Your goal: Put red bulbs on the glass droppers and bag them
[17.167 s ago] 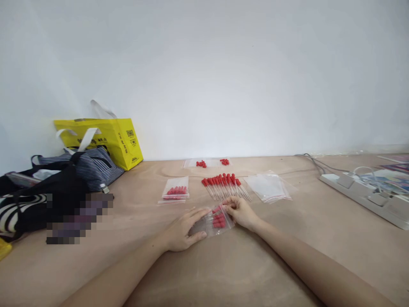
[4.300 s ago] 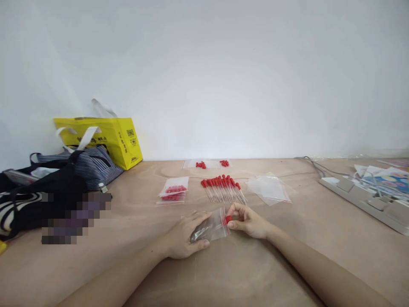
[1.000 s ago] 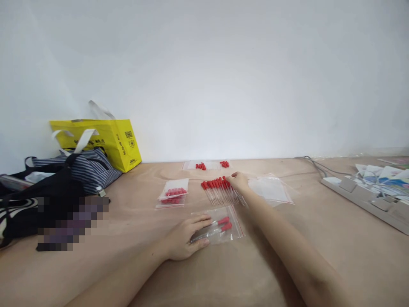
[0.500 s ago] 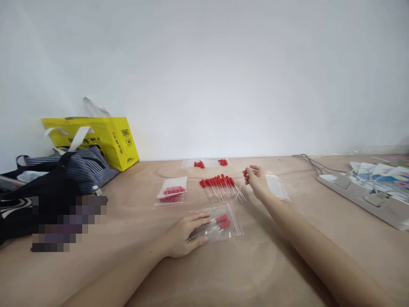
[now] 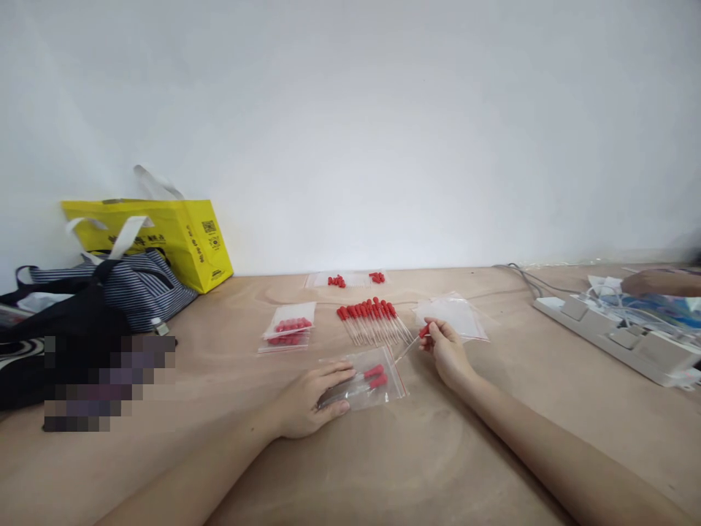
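My left hand (image 5: pixel 312 398) rests at the left end of a clear zip bag (image 5: pixel 355 400), fingers along its upper side and thumb along its lower side, holding it on the table. Two droppers with red bulbs (image 5: pixel 375 375) lie inside, and the bag's red-lined edge points right. My right hand (image 5: pixel 446 351) pinches another dropper (image 5: pixel 424 331) by its red bulb. Its thin clear tube slants down-left toward that edge. Just beyond the bag lies a row of loose droppers (image 5: pixel 369 313), bulbs pointing away from me. Flat zip bags (image 5: pixel 457 315) lie behind my right hand.
Filled zip bags (image 5: pixel 288 326) are stacked on the left, and more droppers (image 5: pixel 336 280) lie near the wall. A yellow bag (image 5: pixel 205 248) and a striped bag (image 5: pixel 147 288) stand far left. On the right are a power strip (image 5: pixel 613 340) and another person's hand (image 5: pixel 660 283).
My right hand has come down toward me with the dropper, bringing its tube near the bag's red-lined edge. My left hand stays on the bag. Another person's hand has appeared at the right.
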`<state>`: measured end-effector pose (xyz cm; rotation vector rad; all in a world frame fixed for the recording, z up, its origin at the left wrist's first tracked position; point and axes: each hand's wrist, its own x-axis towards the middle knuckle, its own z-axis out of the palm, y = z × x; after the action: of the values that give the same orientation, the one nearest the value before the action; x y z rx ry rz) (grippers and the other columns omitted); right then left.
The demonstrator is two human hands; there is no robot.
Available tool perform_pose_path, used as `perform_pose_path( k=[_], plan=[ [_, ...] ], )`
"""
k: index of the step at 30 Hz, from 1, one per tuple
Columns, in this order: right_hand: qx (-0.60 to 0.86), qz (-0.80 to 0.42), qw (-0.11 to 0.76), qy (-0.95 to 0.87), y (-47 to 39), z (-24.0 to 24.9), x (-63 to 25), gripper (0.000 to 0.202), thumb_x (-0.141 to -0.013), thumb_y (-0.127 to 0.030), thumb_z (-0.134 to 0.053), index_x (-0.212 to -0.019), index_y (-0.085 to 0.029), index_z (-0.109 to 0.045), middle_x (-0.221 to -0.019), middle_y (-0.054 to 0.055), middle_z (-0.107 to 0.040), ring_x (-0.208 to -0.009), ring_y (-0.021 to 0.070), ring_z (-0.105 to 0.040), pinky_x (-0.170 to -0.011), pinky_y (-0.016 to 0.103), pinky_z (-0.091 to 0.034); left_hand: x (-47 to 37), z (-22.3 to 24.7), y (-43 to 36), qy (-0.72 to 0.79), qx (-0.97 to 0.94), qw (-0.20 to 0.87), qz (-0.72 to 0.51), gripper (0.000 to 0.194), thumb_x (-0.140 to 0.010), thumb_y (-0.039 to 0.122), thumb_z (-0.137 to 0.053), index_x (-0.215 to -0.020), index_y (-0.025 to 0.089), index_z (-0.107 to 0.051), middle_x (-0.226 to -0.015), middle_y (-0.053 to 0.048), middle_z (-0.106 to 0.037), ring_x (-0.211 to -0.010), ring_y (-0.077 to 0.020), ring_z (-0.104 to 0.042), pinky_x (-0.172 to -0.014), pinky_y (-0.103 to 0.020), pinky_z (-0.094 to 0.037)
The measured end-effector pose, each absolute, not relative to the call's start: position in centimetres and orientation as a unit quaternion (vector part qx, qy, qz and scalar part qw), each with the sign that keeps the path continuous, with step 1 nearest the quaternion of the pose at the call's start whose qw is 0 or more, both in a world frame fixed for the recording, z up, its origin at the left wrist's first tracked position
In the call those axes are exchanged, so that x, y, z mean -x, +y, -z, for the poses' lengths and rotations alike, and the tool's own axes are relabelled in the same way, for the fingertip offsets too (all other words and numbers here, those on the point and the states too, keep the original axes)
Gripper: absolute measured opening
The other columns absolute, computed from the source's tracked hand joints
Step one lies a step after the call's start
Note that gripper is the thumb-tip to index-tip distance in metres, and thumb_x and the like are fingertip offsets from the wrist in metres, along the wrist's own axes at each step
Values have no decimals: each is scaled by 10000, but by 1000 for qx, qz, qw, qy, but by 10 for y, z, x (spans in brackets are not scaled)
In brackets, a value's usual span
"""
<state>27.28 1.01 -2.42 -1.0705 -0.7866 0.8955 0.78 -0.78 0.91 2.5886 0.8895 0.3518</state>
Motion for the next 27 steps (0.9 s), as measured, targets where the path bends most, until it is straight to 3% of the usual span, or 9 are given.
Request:
perform_pose_path(
  k=[10, 16, 18, 21, 23, 27],
  plan=[
    [456, -491, 652, -356, -5, 27, -252, 251, -664, -401, -580, -776, -211, -461, -635, -22, -517, -543, 123, -544, -535, 282, -499, -8, -11, -9, 317, -921, 190, -122, 454, -805, 368, -476, -1239, 252, -412, -1301, -53, -426, -1190, -232, -376, -974, -411, -323],
    [448, -543, 611, -363, -12, 23, -246, 253, -658, -365, -612, -740, -202, -436, -619, -27, -554, -539, 104, -577, -550, 253, -504, -8, -10, -9, 327, -919, 190, -114, 474, -809, 361, -465, -1262, 254, -376, -1327, -47, -391, -1202, -223, -360, -994, -398, -302],
    [457, -545, 573, -407, -14, 22, -244, 291, -636, -382, -631, -744, -200, -432, -547, -52, -538, -455, 95, -549, -454, 223, -474, -8, -10, -9, 329, -918, 188, -113, 471, -806, 357, -469, -1256, 245, -385, -1321, -49, -399, -1202, -224, -361, -994, -396, -304],
    [477, -527, 484, -510, -16, 21, -244, 317, -620, -423, -628, -745, -184, -463, -457, -82, -499, -303, 59, -429, -299, 162, -333, -9, -10, -9, 333, -918, 184, -109, 471, -803, 357, -470, -1248, 220, -400, -1311, -67, -410, -1194, -226, -372, -986, -393, -317],
    [487, -518, 428, -559, -16, 20, -245, 305, -621, -422, -621, -740, -165, -508, -416, -91, -471, -272, 41, -374, -280, 145, -281, -8, -10, -9, 335, -919, 181, -107, 471, -805, 355, -464, -1248, 207, -403, -1312, -77, -407, -1194, -226, -372, -985, -395, -317],
    [492, -522, 362, -596, -15, 17, -249, 246, -634, -369, -606, -729, -143, -581, -409, -81, -474, -288, 26, -358, -306, 141, -302, -9, -10, -9, 334, -919, 180, -108, 469, -804, 352, -463, -1248, 210, -406, -1310, -76, -410, -1191, -229, -374, -979, -401, -322]
  ],
)
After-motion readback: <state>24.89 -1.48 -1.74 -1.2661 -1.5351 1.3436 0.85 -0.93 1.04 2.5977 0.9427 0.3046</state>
